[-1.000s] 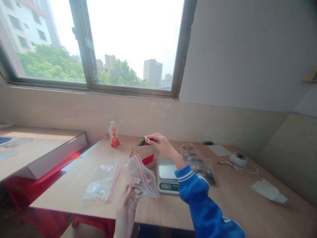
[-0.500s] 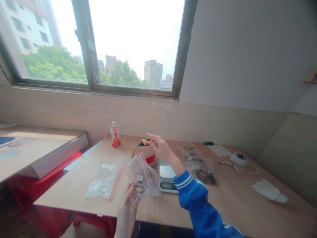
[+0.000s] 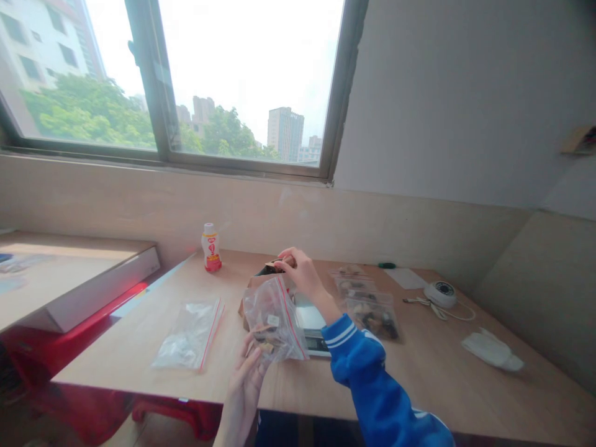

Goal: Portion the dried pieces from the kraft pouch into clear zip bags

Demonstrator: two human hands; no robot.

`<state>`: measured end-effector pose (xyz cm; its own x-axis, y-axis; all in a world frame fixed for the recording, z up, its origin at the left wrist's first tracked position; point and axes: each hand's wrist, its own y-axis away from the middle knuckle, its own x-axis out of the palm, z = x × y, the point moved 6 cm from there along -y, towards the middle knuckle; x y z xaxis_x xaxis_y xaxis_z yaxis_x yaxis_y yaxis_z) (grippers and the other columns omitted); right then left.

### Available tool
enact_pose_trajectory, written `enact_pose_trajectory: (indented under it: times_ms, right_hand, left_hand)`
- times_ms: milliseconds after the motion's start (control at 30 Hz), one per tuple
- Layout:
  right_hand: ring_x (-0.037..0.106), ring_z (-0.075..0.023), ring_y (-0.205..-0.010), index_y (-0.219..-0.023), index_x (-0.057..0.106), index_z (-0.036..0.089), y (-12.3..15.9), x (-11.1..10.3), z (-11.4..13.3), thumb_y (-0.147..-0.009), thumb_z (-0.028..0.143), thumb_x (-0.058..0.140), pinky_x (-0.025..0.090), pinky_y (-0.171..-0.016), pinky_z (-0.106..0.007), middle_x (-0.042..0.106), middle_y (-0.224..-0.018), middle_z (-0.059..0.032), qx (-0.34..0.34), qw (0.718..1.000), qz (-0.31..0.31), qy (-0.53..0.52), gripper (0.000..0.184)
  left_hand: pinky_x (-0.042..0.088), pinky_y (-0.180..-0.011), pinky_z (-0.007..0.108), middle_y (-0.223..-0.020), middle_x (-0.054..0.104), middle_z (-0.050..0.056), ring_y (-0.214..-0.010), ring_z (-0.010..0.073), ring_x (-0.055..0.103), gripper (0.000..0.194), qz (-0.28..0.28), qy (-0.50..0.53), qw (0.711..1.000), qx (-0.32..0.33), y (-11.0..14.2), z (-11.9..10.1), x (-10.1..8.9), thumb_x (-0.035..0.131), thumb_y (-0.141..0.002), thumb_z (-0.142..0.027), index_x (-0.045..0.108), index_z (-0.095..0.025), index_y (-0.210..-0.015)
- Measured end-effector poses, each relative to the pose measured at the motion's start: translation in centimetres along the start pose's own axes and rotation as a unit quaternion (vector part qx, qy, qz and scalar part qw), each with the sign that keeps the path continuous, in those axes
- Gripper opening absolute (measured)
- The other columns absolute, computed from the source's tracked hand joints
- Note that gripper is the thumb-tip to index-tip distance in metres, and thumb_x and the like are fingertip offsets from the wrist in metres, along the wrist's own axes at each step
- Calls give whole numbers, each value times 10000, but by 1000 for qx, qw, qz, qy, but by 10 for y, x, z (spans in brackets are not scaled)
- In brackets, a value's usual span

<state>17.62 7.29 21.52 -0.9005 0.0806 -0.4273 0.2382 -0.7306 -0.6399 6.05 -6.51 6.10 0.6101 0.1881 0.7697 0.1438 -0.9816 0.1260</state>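
Note:
My left hand (image 3: 249,372) holds up a clear zip bag (image 3: 272,316) with a red seal strip and a few brown pieces at its bottom. My right hand (image 3: 298,273), in a blue sleeve with white cuff stripes, reaches into the open top of a brown paper bag (image 3: 251,287) with a red label, fingers pinched on something small I cannot make out. A small digital scale (image 3: 310,326) sits just behind the zip bag, partly hidden by it and my right arm.
A stack of empty zip bags (image 3: 189,335) lies on the wooden table (image 3: 419,372) at the left. Filled zip bags (image 3: 370,307) lie right of the scale. A small drink bottle (image 3: 210,247), a round white device (image 3: 441,293) with cable and a white crumpled packet (image 3: 491,351) sit around.
My right hand spread open above the paper bag, then closed again in a pinch at its top. My left hand raised the zip bag closer to the paper bag. The view shifted slightly.

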Motion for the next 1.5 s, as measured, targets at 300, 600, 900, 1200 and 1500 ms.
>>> enact_pose_trajectory:
  times_ms: [300,600,900,1200,1500]
  right_hand:
    - [495,-202,-992,-818,651,202,12,-3,19,-951,312,372,355,-959,-384,580,-997,-73,-60,994,12,86,328]
    - [627,-144,-774,-926,581,190,74,-24,15,-918,338,423,516,-740,-296,636,-846,-21,120,963,99,-220,217]
    - [590,-196,-1036,-1128,600,228,105,-4,-4,-838,341,592,500,-870,-336,600,-1168,-53,114,954,226,-161,312]
    - [566,-249,-1114,-1258,532,267,118,9,-1,-774,360,675,464,-942,-397,589,-1250,-51,108,940,282,-158,513]
    - [626,-235,-1014,-1097,631,206,121,16,-6,-745,371,705,480,-924,-403,666,-1090,-60,151,930,198,-270,395]
  left_hand:
    - [476,-954,376,-1143,659,87,-1094,269,598,486,-8,-19,999,41,-3,-7,-7,720,-662,-220,609,-200,-1135]
    - [436,-1008,339,-1221,626,61,-1183,238,540,527,-11,-53,997,62,-3,-1,-2,735,-662,-183,585,-249,-1163]
    - [461,-977,345,-1134,671,45,-1159,246,558,484,-30,-69,996,42,-4,10,8,764,-625,-223,611,-225,-1084]
    - [517,-819,319,-942,718,66,-923,219,655,410,-39,-144,986,68,-6,11,4,783,-611,-300,632,-171,-969]
    - [522,-736,303,-834,707,50,-813,202,647,316,-31,-200,974,107,-8,9,7,768,-625,-335,639,-167,-860]
